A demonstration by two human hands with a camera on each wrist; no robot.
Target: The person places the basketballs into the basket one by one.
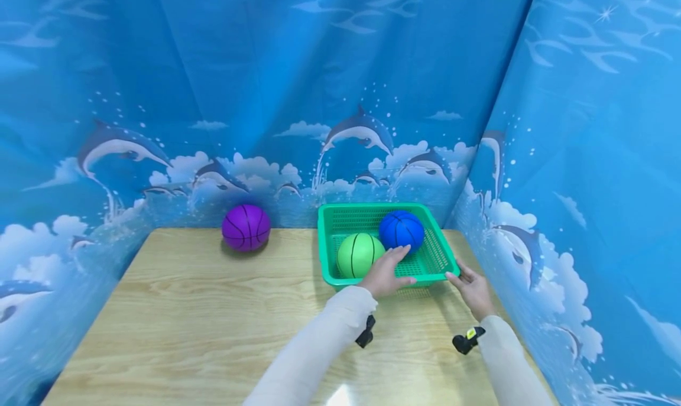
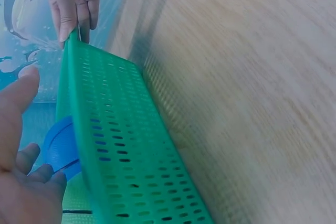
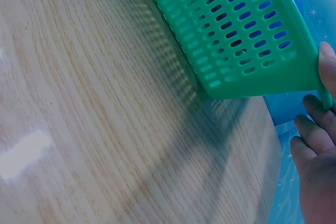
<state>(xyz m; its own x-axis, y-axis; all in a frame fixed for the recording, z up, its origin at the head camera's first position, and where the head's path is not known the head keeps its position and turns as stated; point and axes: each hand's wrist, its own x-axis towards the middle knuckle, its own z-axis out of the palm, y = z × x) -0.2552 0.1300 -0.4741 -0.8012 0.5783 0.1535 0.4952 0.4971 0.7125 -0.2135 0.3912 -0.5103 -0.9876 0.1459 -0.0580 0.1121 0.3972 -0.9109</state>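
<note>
A green plastic basket (image 1: 322, 246) with slotted walls stands on the table, holding a light green ball (image 1: 352, 257) and a blue ball (image 1: 399, 229), both with black basketball lines. My right hand (image 1: 473, 292) pinches the rim at the basket's front right corner, thumb on the near side and fingers beyond it, as the right wrist view shows with the basket wall (image 3: 247, 72). Over the front rim reaches my left hand (image 1: 384, 276), its fingers spread and relaxed beside the two balls. In the left wrist view, that hand (image 2: 26, 182) has nothing in its grasp.
A purple ball (image 1: 246, 227) sits on the wooden table (image 1: 213, 323) at the back left, apart from the basket. Blue dolphin-printed curtains (image 1: 239, 98) close off the back and both sides, close to the table's edges.
</note>
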